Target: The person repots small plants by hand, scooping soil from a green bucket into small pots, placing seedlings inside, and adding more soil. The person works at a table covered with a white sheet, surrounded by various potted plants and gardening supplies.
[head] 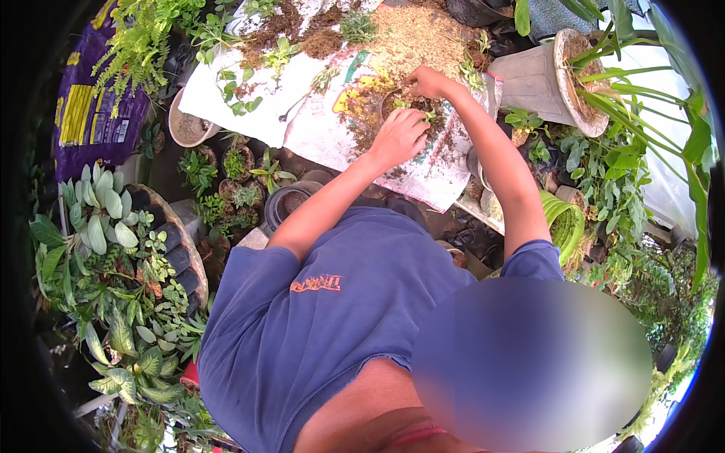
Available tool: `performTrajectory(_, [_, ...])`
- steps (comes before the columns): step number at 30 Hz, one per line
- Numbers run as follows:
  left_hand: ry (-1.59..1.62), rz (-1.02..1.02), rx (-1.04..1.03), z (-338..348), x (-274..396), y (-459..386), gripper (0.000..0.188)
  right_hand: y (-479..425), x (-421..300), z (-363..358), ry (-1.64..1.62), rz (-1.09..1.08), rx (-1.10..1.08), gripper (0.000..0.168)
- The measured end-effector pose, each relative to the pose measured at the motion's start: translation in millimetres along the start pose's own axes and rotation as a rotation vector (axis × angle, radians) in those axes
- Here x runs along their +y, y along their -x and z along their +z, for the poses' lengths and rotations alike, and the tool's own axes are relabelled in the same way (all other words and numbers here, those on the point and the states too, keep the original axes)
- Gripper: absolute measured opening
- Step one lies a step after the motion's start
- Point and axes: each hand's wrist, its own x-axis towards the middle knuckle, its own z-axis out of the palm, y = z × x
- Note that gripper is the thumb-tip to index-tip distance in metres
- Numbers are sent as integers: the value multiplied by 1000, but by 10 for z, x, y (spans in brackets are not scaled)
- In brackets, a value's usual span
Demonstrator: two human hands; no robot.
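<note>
My left hand (401, 136) is curled around a small leafy plant (430, 116), whose green leaves show past the fingers. Beneath the plant is a round pot (386, 103) with dark soil inside, partly covered by the hand. On the pot's far side, my right hand (433, 84) reaches down with bent fingers at the soil; its fingertips are hard to make out. Loose brown soil (362, 133) is scattered around the pot on a white printed sack (317, 127). A heap of pale tan husk-like material (419, 34) lies just beyond my right hand.
Uprooted seedlings (280, 55) and clumps of fibrous brown matter (322, 42) lie farther along the sack. A large pale planter (532, 76) lies tipped at the right. Small potted plants (233, 164), black pots (283, 205) and a purple bag (99, 124) are at the left.
</note>
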Motion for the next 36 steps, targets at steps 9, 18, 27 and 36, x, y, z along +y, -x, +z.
performTrajectory(9, [435,-585,452,8,-579,-25,24,437,389,447,-243,184,235,35])
performTrajectory(18, [347,-425,-269,184,-1452,-299,27,764,183,847,-1179,467,359,45])
performTrajectory(27, [555,-892,-340,114,-1026,-185,49,675,173,1323,-939,521,738,29])
performTrajectory(36, [907,-1163,-82,221,-792,55,56,618,-45,956,-445,482,942,32])
